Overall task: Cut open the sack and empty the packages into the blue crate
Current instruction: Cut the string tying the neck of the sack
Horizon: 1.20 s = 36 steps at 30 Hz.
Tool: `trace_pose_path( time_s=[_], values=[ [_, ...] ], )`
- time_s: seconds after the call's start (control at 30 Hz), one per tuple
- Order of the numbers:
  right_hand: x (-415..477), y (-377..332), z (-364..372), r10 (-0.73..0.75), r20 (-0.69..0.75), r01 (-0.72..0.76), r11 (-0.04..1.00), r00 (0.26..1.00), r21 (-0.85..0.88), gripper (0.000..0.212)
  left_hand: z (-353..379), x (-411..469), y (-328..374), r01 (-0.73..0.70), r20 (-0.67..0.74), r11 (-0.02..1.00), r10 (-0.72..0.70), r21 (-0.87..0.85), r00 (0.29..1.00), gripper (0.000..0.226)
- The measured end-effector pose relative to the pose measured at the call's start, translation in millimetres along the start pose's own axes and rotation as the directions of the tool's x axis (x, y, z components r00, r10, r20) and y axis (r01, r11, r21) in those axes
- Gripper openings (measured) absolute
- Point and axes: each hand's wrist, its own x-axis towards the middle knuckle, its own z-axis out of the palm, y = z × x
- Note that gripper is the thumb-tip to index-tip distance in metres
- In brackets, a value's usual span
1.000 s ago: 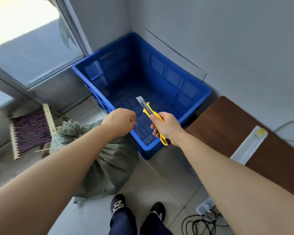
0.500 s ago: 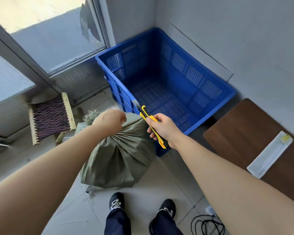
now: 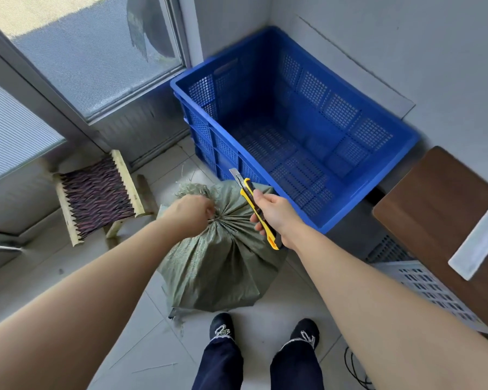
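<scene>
A green woven sack (image 3: 217, 266) stands on the tiled floor in front of my feet, its neck bunched and tied. My left hand (image 3: 188, 216) grips the gathered neck from the left. My right hand (image 3: 276, 218) holds a yellow and black utility knife (image 3: 258, 212) just right of the neck, blade out and pointing up and away. The blue crate (image 3: 389, 175) sits beyond the sack in the corner, with nothing inside it. The sack's contents are hidden.
A small woven stool (image 3: 96, 197) stands left of the sack by the glass door. A brown table (image 3: 440, 209) with a white strip on it is at the right, a white perforated crate (image 3: 426, 285) beneath it. Cables lie on the floor at bottom right.
The view has swung left and down, bringing the sack to the centre. My left hand has closed lower on the sack's tied neck. The knife stays beside it.
</scene>
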Motion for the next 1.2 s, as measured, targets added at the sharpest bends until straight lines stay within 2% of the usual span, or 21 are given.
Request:
trace_pose_path(
  time_s=[0.1, 0.23, 0.33, 0.47, 0.57, 0.63, 0.77, 0.9, 1.03, 1.2],
  values=[
    [8.2, 3.3, 14.0, 0.013, -0.019, -0.013, 1.0, 1.0, 0.003, 0.028, 4.8, 6.1, -6.8, -0.021, 0.022, 1.0, 0.021, 0.015, 1.0, 0.039],
    [23.6, 15.3, 25.0, 0.017, -0.022, -0.018, 0.999, 1.0, -0.042, 0.025, 17.4, 16.7, -11.3, -0.022, 0.057, 0.991, 0.015, 0.132, 0.998, 0.036],
    [40.2, 26.1, 29.1, 0.041, -0.026, -0.042, 0.999, 0.999, -0.03, 0.022, 31.0, 30.1, -9.1, -0.026, 0.106, 0.981, 0.006, 0.191, 0.994, 0.05],
    [61.7, 35.8, 26.4, 0.086, -0.046, -0.087, 0.996, 0.995, -0.026, 0.022, 54.1, 60.0, -14.8, -0.178, 0.198, 0.958, 0.135, 0.223, 0.971, 0.059],
    [76.9, 41.2, 19.8, 0.128, -0.033, -0.129, 0.991, 0.991, -0.028, 0.026, 68.7, 83.5, -20.0, -0.293, 0.264, 0.895, 0.209, 0.336, 0.942, 0.059],
    [86.4, 43.3, 15.0, 0.141, -0.019, -0.141, 0.989, 0.99, -0.035, 0.026, 70.9, 92.8, -22.0, -0.326, 0.308, 0.859, 0.21, 0.395, 0.928, 0.057],
    [106.0, 48.2, 9.0, 0.143, 0.01, -0.142, 0.989, 0.99, -0.037, 0.025, 77.0, 106.3, -32.3, -0.313, 0.277, 0.794, 0.189, 0.521, 0.942, 0.044],
    [118.7, 51.1, 10.9, 0.135, 0.041, -0.132, 0.989, 0.99, -0.073, 0.025, 74.3, 116.1, -36.1, -0.304, 0.279, 0.761, 0.167, 0.574, 0.946, 0.034],
    [122.6, 49.6, 23.2, 0.149, 0.061, -0.146, 0.988, 0.987, -0.044, 0.014, 62.4, 120.0, -39.8, -0.237, 0.329, 0.866, 0.09, 0.44, 0.94, 0.026],
    [123.5, 45.8, 47.4, 0.163, 0.057, -0.162, 0.987, 0.985, -0.016, 0.022, 56.7, 121.8, -48.3, -0.059, 0.301, 0.984, 0.006, 0.167, 0.954, 0.023]
  ],
)
